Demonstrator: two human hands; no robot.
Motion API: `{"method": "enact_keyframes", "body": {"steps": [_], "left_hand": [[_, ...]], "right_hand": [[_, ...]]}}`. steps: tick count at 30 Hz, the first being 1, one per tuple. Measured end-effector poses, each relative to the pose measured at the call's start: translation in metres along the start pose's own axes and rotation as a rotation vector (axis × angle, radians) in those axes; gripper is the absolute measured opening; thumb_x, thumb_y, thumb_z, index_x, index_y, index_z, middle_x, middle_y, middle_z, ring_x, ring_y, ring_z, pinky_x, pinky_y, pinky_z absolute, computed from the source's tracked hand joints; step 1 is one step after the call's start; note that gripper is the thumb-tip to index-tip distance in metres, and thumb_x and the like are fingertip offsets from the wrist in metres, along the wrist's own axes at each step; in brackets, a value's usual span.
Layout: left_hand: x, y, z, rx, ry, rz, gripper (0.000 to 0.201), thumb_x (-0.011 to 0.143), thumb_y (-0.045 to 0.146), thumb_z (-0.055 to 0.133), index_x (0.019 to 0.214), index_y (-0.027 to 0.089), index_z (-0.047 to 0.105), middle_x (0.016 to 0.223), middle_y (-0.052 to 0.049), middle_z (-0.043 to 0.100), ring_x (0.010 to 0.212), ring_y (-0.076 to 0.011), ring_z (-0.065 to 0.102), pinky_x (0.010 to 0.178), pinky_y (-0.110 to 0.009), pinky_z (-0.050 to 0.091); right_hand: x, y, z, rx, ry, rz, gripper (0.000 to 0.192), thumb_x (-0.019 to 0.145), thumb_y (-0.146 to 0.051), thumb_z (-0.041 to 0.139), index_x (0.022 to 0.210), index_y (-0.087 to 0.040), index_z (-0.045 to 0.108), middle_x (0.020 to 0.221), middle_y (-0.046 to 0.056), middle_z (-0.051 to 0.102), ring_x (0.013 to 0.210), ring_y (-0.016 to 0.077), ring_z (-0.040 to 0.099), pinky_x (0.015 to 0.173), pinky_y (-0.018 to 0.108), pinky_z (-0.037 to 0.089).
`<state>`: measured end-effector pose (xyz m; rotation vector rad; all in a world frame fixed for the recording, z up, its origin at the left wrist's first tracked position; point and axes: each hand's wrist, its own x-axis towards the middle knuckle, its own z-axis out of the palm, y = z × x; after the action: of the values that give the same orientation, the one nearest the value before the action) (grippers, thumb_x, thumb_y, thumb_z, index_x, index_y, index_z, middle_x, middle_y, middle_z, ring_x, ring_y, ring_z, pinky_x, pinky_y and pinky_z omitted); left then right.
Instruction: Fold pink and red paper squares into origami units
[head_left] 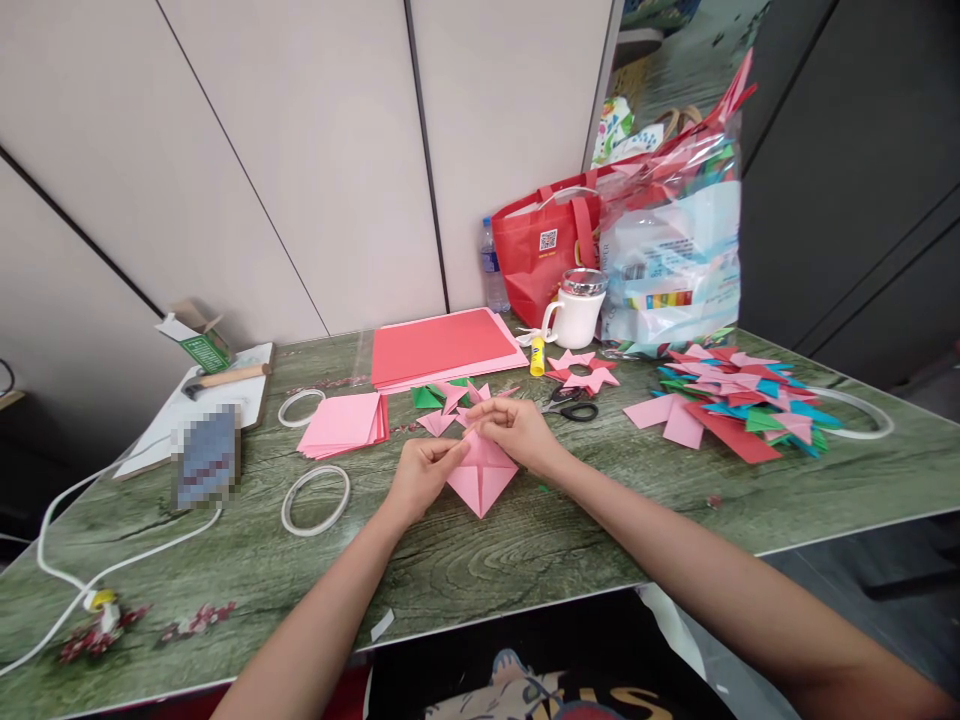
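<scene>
A pink sheet of origami paper with folded flaps lies at the middle of the table, one corner pointing toward me. At its far left edge my left hand pinches it between thumb and fingers. My right hand grips the far corner from the other side, fingertips close to those of the left. Both hands partly cover the far part of the paper. Just beyond them lie several small folded pieces in pink and green. A stack of pink square paper sits to the left of my left hand.
Black scissors, a glue stick and a folded star ring lie beyond my right hand. White rings, a hammer and a cable are left. A white mug and a colourful paper pile stand right.
</scene>
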<state>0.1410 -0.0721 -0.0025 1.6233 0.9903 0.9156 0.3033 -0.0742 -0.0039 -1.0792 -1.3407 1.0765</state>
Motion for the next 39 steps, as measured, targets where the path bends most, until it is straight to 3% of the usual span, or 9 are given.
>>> {"method": "enact_keyframes", "body": {"steps": [8,12,18,22,27,33,36,39], "left_hand": [[0.000,-0.003,0.000,-0.039,0.062,-0.017,0.031,0.064,0.042,0.063,0.053,0.013,0.064,0.045,0.002,0.045,0.047,-0.0088,0.035,0.043,-0.021,0.022],[0.000,-0.003,-0.001,-0.019,0.070,0.005,0.032,0.065,0.042,0.062,0.051,0.013,0.061,0.045,0.003,0.041,0.046,-0.0079,0.031,0.045,-0.021,0.020],[0.000,-0.002,-0.001,0.053,0.007,0.058,0.038,0.070,0.041,0.058,0.044,0.013,0.054,0.044,0.004,0.033,0.046,-0.0069,0.025,0.046,-0.023,0.016],[0.001,-0.003,-0.001,-0.025,0.059,0.015,0.035,0.066,0.042,0.062,0.047,0.013,0.058,0.044,0.003,0.037,0.046,-0.0071,0.029,0.045,-0.022,0.019],[0.002,-0.002,0.000,-0.100,0.113,-0.010,0.031,0.065,0.040,0.064,0.052,0.012,0.062,0.045,0.004,0.044,0.046,-0.0067,0.033,0.045,-0.021,0.023],[0.002,0.001,0.001,-0.277,0.099,-0.081,0.026,0.065,0.038,0.065,0.071,0.012,0.069,0.057,0.001,0.056,0.049,-0.0074,0.043,0.046,-0.019,0.035],[0.003,0.002,0.000,-0.376,0.072,-0.118,0.036,0.061,0.033,0.070,0.092,0.015,0.067,0.071,-0.002,0.065,0.057,-0.0110,0.054,0.054,-0.023,0.044],[0.004,0.002,-0.002,-0.397,0.112,-0.115,0.044,0.057,0.029,0.073,0.098,0.015,0.065,0.076,-0.005,0.068,0.062,-0.0139,0.059,0.060,-0.027,0.048]], "right_hand": [[-0.001,-0.006,-0.001,0.105,0.003,0.079,0.025,0.069,-0.032,0.059,0.084,-0.014,0.066,0.062,0.000,0.064,0.051,0.0091,0.053,0.049,0.021,0.041],[0.001,-0.001,-0.003,0.087,0.010,0.025,0.024,0.064,-0.031,0.064,0.081,-0.014,0.065,0.073,0.004,0.067,0.061,0.0111,0.058,0.058,0.023,0.044],[0.003,0.005,-0.001,0.040,0.029,-0.096,0.014,0.065,-0.026,0.062,0.074,-0.016,0.059,0.072,0.001,0.064,0.064,0.0112,0.058,0.062,0.024,0.045],[0.002,0.004,0.000,0.025,-0.036,-0.158,0.010,0.070,-0.024,0.057,0.076,-0.016,0.060,0.076,0.001,0.064,0.070,0.0116,0.059,0.067,0.025,0.045],[0.000,0.004,-0.001,-0.004,-0.095,-0.124,0.015,0.069,-0.024,0.059,0.080,-0.016,0.064,0.084,0.004,0.066,0.075,0.0146,0.061,0.072,0.029,0.046],[0.000,0.003,-0.001,0.004,-0.024,-0.117,0.020,0.069,-0.027,0.061,0.084,-0.015,0.065,0.087,0.006,0.068,0.078,0.0172,0.062,0.072,0.031,0.047],[0.000,0.001,-0.002,0.008,0.001,-0.128,0.023,0.071,-0.031,0.060,0.087,-0.015,0.065,0.090,0.007,0.067,0.080,0.0182,0.061,0.071,0.031,0.047],[-0.001,0.003,-0.002,0.049,-0.049,-0.118,0.028,0.070,-0.032,0.062,0.092,-0.016,0.065,0.096,0.008,0.066,0.085,0.0191,0.061,0.073,0.031,0.048]]}}
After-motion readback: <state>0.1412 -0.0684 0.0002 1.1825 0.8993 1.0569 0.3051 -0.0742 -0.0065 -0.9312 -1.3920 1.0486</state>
